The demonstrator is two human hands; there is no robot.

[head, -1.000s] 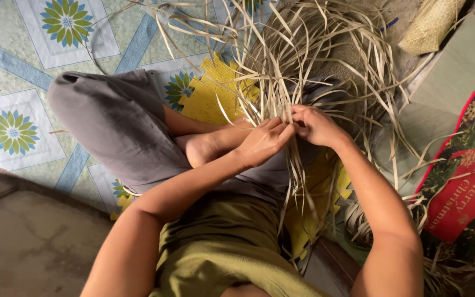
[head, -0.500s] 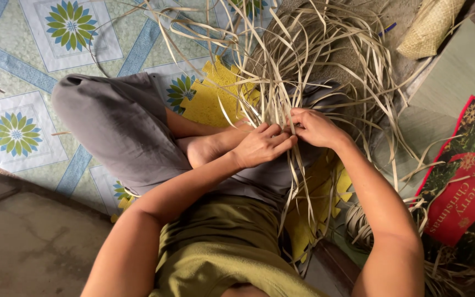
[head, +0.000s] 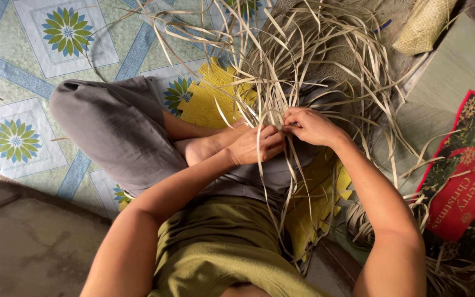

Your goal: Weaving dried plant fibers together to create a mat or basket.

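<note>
The left hand [head: 257, 146] and the right hand [head: 310, 125] meet just above the person's lap, fingertips almost touching. Both grips are pinched on pale strips [head: 281, 82], thin flat dried-leaf strands that fan up and away from the hands toward the far side and spill out to left and right. The left hand's fingers curl over a few strands that run down past its knuckles; the right hand clamps the strands between thumb and fingers just right of the left hand.

Under the hands, across the crossed legs in grey trousers [head: 111, 132], lies a yellow woven mat [head: 213, 99], showing far-left of the hands and again near-right, below the right forearm. Loose strips hang down over it toward the olive shirt [head: 221, 247].

The floor [head: 23, 60] at left is covered with a sheet patterned in blue bands and green-and-yellow flowers. At far right sits a small woven basket [head: 424, 25]. At right lies a red festive bag [head: 463, 192] with green foliage print, and a coiled bundle of strips [head: 361, 225] rests just left of it.
</note>
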